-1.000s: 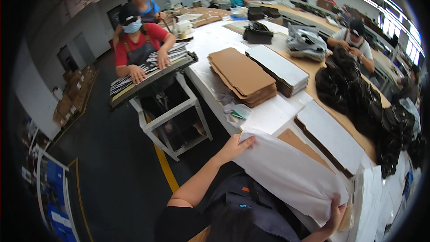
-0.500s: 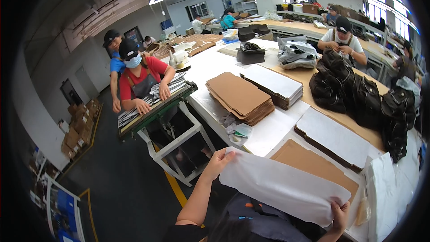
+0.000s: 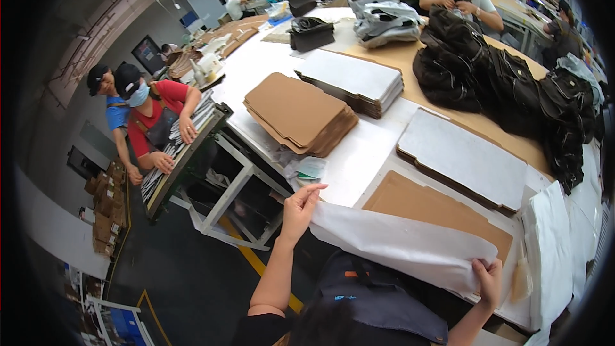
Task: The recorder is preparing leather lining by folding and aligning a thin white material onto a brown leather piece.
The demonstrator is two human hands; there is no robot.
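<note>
A long white sheet hangs stretched between my two hands above the near edge of the table. My left hand is closed on its left end, fingertips pressed together. The right end is pinched by my right hand. Just beyond the sheet, and partly hidden by it, lies a flat brown board with cut corners. Behind that board is a stack of boards with a white top.
Farther back stand a brown board stack and another white-topped stack. White sheets are piled at the right. Dark bags cover the table's right side. Two co-workers stand at a green-edged bench on the left.
My view has turned, so the surroundings sit farther left and higher. Both hands still hold the white sheet, which now appears narrower and more slanted, showing more of the brown board.
</note>
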